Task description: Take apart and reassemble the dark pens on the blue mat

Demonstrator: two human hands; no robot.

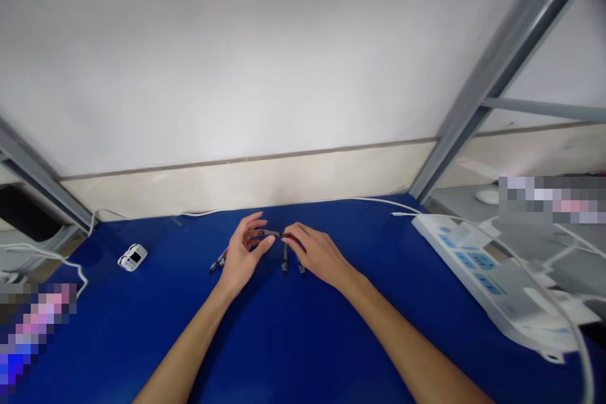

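Note:
A slim dark pen [272, 233] lies level between my two hands, raised a little above the blue table. My left hand [243, 252] holds its left part between thumb and curled fingers. At the right end, the fingertips of my right hand [319, 252] pinch it. Below my hands, more pens are on the table: one pen [285, 260] shows between them, another pen [302, 269] sits partly under my right hand, and what looks like a further pen [218, 262] is partly covered by my left hand.
A small white device with a dark screen [132, 257] lies to the left. A long white power strip [473, 271] with blue labels stands at the right. White cables [369, 200] run along the wall. Grey metal posts [478, 95] rise at both sides.

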